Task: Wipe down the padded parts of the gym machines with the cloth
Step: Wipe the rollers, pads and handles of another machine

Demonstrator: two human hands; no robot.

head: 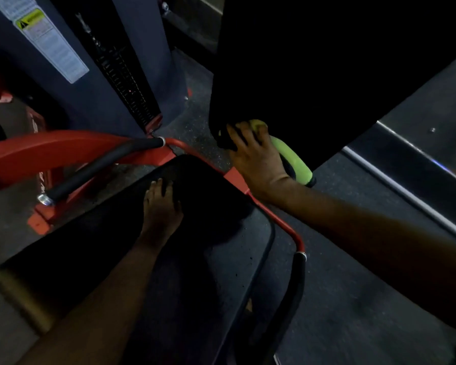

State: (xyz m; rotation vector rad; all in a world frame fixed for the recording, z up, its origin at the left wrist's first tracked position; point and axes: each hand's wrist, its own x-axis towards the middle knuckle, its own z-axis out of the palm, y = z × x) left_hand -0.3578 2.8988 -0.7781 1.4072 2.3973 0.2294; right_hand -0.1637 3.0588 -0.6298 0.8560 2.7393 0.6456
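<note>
A black seat pad (208, 196) lies in the middle, framed by a red tube (282, 225). My left hand (161, 206) rests flat on it, fingers pointing away from me. A tall black back pad (327, 75) fills the upper right. At its lower edge my right hand (253, 156) holds a dark bunched cloth (223, 139) against the pad, fingers curled over it. Under that hand runs a yellow-green cylindrical part (292, 159) with a black end; whether the hand also grips it is unclear.
A grey weight-stack tower (95, 75) with a warning label (48, 40) stands at the upper left. Red frame arms with black foam grips (90, 169) cross the left side. A metal rail (411, 185) runs along the dark floor on the right.
</note>
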